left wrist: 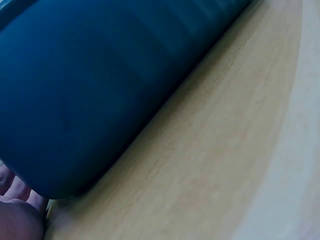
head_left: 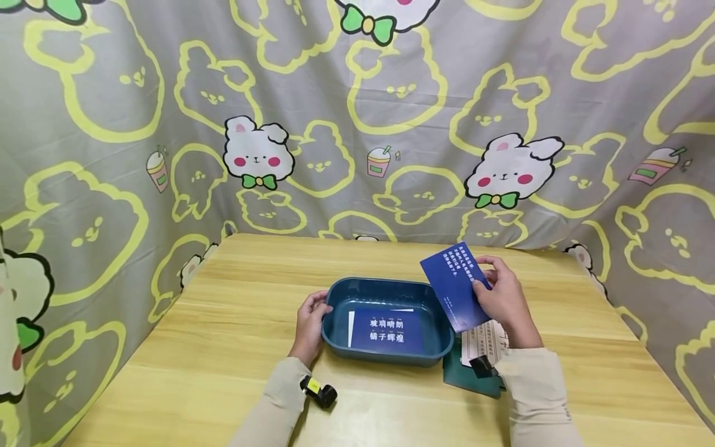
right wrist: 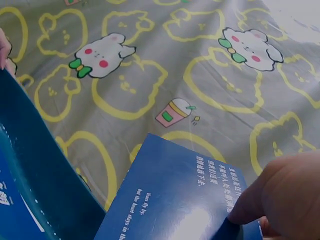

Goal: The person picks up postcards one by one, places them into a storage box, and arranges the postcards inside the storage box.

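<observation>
A deep teal plastic basin stands on the table, and my left hand grips its left end, thumb over the rim. In the left wrist view the basin's outer wall fills much of the picture, with part of the left hand at its corner. Inside the basin lies a blue card with white characters, over a white-edged one. My right hand pinches another blue card between thumb and fingers, tilted above the basin's right end. White lines of text show on that card's face.
Under the right forearm, a dark green card and a cream card with printed columns lie on the wooden table. A patterned grey curtain hangs behind the table and along its sides.
</observation>
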### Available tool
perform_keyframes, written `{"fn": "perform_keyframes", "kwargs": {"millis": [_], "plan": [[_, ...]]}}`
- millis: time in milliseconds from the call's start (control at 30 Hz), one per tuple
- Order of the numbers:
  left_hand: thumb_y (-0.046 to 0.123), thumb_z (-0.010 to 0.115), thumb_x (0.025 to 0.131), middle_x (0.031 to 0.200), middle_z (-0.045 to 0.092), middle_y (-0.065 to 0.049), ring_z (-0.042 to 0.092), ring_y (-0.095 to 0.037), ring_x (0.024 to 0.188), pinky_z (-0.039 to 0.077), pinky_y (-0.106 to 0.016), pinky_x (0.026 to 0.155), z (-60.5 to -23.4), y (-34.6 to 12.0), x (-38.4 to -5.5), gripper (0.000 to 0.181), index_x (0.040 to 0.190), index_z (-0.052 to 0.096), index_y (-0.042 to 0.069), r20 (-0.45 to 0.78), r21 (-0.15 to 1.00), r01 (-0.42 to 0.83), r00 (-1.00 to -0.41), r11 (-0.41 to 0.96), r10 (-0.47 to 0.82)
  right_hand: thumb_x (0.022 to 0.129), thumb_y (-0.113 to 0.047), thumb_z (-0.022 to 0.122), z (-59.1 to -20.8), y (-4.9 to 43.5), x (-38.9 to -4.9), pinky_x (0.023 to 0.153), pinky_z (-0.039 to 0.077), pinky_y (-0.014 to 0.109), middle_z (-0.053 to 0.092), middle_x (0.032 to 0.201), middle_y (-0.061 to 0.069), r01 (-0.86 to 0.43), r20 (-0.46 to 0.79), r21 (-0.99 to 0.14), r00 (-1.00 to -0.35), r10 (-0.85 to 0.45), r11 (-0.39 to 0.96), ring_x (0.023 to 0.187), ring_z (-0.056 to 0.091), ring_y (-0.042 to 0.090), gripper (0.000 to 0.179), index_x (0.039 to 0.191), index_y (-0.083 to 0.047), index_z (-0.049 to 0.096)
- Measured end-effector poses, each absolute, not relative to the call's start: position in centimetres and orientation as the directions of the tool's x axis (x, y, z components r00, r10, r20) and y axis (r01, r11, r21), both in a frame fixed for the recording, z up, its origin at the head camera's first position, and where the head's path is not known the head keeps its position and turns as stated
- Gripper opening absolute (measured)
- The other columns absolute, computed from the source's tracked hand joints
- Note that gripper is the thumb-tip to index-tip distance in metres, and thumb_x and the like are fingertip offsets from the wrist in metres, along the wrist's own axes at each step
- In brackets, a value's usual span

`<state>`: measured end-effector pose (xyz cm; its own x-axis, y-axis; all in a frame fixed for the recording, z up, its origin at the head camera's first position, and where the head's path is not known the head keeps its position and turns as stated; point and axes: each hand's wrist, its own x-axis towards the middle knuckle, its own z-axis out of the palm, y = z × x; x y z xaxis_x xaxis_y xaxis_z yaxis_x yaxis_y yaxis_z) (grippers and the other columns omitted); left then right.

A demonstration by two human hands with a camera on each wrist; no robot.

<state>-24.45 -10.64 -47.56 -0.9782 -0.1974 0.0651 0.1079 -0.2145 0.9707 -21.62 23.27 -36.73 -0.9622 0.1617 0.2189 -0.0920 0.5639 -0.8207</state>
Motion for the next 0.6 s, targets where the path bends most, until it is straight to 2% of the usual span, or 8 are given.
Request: {"fn": "perform_keyframes", "kwargs": {"millis": [267,600], "plan": [[-0.006,0.05,0.084,0.118,0.059,-0.019,0.055,-0.022,0.105,0.047,-0.021,0.083,-47.6,-10.8,-24.2,0.036,0.119,0.055,-0.01,0.043,0.973,0.085,-0.98,-0.216,-0.192,0.091,0.002,0.051,-36.4,22.3,-21.8,0.067,0.053,0.038,0.059,0.113,0.029,-0.099,0.2,-0.852,-0.969,0.146,0.515,0.091,0.062,0.036,0.051,0.141,-0.002,0.038],[-0.005,0.051,0.083,0.117,0.059,-0.019,0.055,-0.024,0.106,0.047,-0.021,0.083,-47.6,-10.9,-24.3,0.037,0.119,0.055,-0.01,0.049,0.974,0.089,-0.981,-0.208,-0.188,0.091,0.003,0.052,-36.1,21.7,-22.3,0.067,0.052,0.036,0.06,0.116,0.029,-0.135,0.214,-0.855,-0.971,0.104,0.501,0.092,0.062,0.035,0.051,0.141,-0.003,0.039]]}}
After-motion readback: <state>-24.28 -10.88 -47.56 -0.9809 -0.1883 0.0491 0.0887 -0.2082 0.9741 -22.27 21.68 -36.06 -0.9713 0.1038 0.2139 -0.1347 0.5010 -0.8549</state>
